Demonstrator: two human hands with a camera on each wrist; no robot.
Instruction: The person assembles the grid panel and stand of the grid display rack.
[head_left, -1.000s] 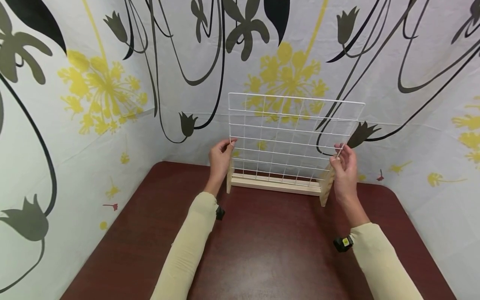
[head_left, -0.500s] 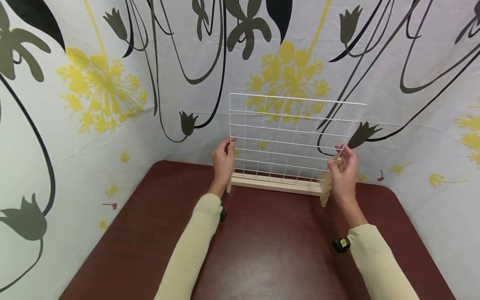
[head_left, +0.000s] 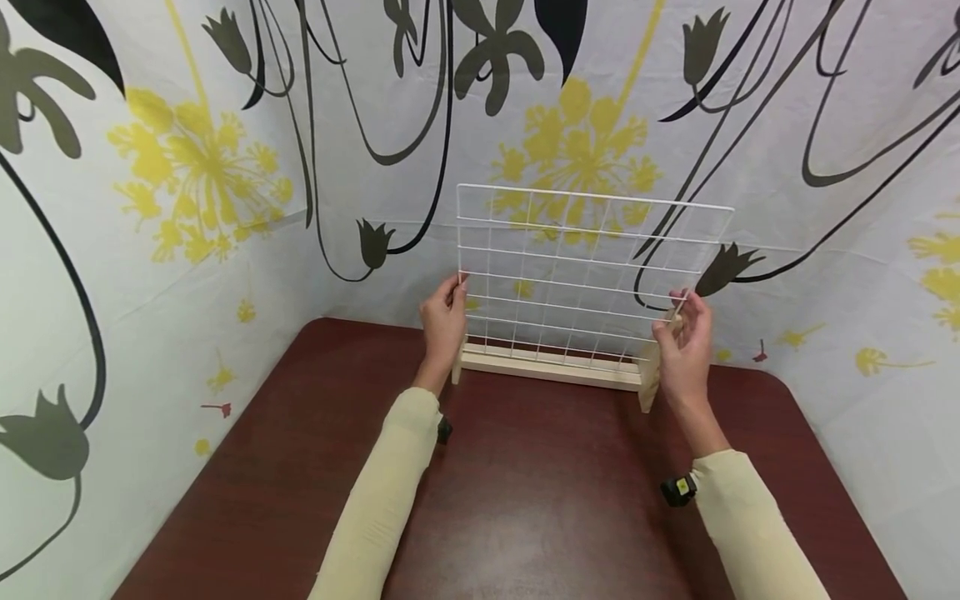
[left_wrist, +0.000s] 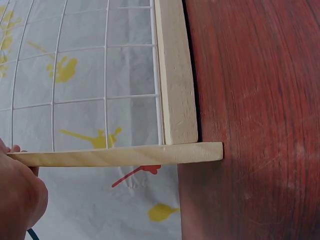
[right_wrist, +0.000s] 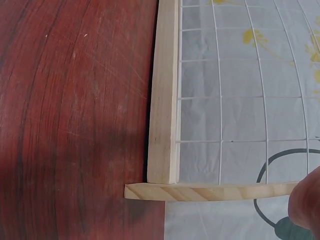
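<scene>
A white wire grid panel [head_left: 570, 258] stands upright in a pale wooden stand [head_left: 551, 371]. Its lower edge sits along the stand's crossbar, seen close up in both wrist views. My left hand [head_left: 444, 321] pinches the panel's left edge near the top of the left wooden side piece [left_wrist: 115, 156]. On the opposite edge, my right hand [head_left: 686, 350] grips the wire by the top of the right side piece [right_wrist: 210, 192], thumb toward me. In the left wrist view, only part of the left hand [left_wrist: 20, 195] shows; a bit of the right hand [right_wrist: 306, 202] appears in its own wrist view.
The stand rests near the back of a dark red-brown table [head_left: 517, 483] with rounded far corners. Behind and beside the table hangs a white cloth [head_left: 360, 167] printed with grey, black and yellow flowers. Small dark wrist cameras [head_left: 678, 490] are worn on both wrists.
My left hand shifted slightly right, then slightly back left, still at the panel's edge. My right thumb moved slightly left. The panel and stand hold nearly the same place.
</scene>
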